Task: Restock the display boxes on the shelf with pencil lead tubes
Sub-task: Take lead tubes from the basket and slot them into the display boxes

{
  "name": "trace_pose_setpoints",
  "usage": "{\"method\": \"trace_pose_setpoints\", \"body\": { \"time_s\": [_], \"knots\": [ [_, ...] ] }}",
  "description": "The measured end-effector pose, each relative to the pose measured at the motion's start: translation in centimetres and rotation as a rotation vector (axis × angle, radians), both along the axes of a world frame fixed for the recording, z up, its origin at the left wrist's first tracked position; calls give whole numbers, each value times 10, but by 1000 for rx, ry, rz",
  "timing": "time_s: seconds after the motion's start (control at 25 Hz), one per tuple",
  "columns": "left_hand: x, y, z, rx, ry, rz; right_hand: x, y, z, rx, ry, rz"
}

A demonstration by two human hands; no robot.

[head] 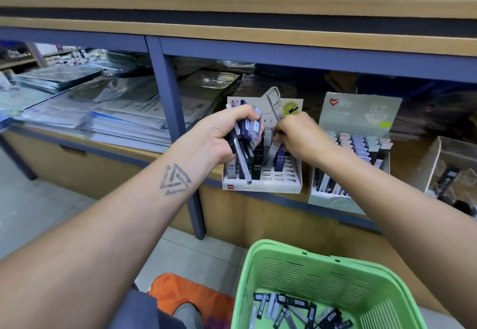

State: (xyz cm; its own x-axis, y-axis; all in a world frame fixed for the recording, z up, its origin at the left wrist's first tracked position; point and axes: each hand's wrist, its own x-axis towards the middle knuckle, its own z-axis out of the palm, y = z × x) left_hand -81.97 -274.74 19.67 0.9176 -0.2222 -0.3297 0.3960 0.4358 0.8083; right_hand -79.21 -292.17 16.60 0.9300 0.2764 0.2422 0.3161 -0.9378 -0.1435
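Observation:
A white display box (281, 182) marked HB 0.5 stands on the shelf edge, with a few lead tubes upright in its slots. My left hand (216, 137) grips a bunch of lead tubes (247, 129) over the box's left side. My right hand (299, 135) reaches into the box, its fingers curled on a blue tube (280, 159) standing in a slot. A second display box (333, 199), pale green and marked 0.7, stands to the right and holds several tubes.
A green basket (260, 264) with several loose lead tubes (291, 308) sits low in front of me. Stacked plastic folders (103, 111) fill the shelf bay on the left. A clear acrylic holder (454, 168) is at far right. A blue shelf post (178, 127) stands left of the box.

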Motion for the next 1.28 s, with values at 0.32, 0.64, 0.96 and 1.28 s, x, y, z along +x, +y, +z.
{"method": "trace_pose_setpoints", "body": {
  "time_s": [0.32, 0.64, 0.96, 1.28],
  "knots": [
    [-1, 2, 0, 10, 7, 10, 8, 8, -7, -42, -96, -19],
    [0, 1, 0, 28, 20, 15, 11, 10, -17, -56, -73, -11],
    [2, 0, -7, 39, 23, -6, 24, 6, -33, 1, -145, -26],
    [-1, -13, -16, 79, 11, -182, -21, -14, 12, 1330, 591, 19]
  ]
}}
